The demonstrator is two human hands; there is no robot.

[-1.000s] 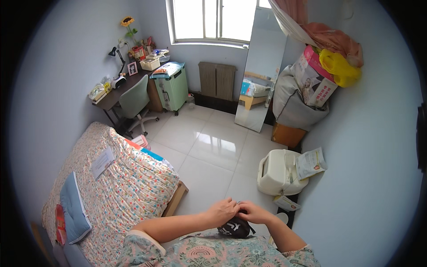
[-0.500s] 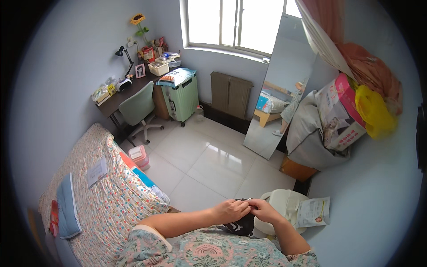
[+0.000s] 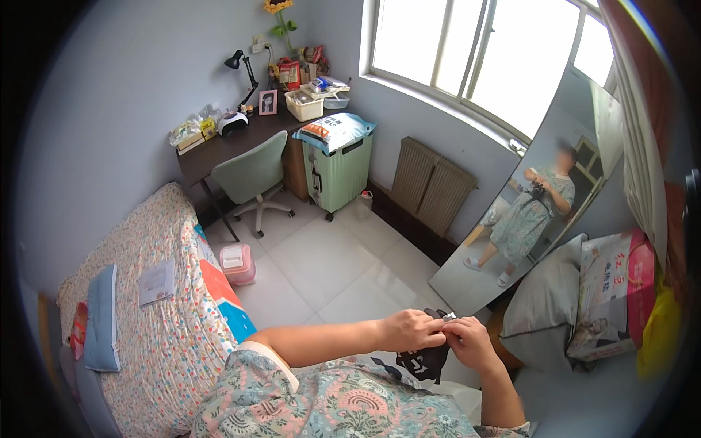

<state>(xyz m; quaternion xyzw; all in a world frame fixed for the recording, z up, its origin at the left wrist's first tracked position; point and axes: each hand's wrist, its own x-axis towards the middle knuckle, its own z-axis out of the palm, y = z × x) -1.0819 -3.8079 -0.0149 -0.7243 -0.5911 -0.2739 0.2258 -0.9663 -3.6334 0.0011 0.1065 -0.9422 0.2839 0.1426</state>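
Close in front of my body, both my hands come together at the top of a black cloth item with white markings [image 3: 422, 363]; its exact kind I cannot make out. My left hand [image 3: 413, 330] pinches its upper edge with curled fingers. My right hand [image 3: 469, 343] grips the same edge from the other side, thumb and fingers bent. A small shiny silver piece [image 3: 449, 317] shows between the fingertips. Most of the cloth hangs below the hands, and a dark strap-like end lies against my patterned clothing. The mirror [image 3: 511, 212] reflects the black item held at chest height.
A bed with a dotted cover [image 3: 157, 328] runs along the left. Farther off stand a desk [image 3: 219, 157], a grey-green chair [image 3: 255, 171], a green suitcase [image 3: 339, 179] and a pink bin [image 3: 238, 264]. At right lean a grey bag [image 3: 544, 314] and a printed box [image 3: 613, 292].
The view has turned toward the right and the mirror appears larger, now reflecting the wearer. Both hands stay on the black cloth item; a silver piece now shows at the fingertips.
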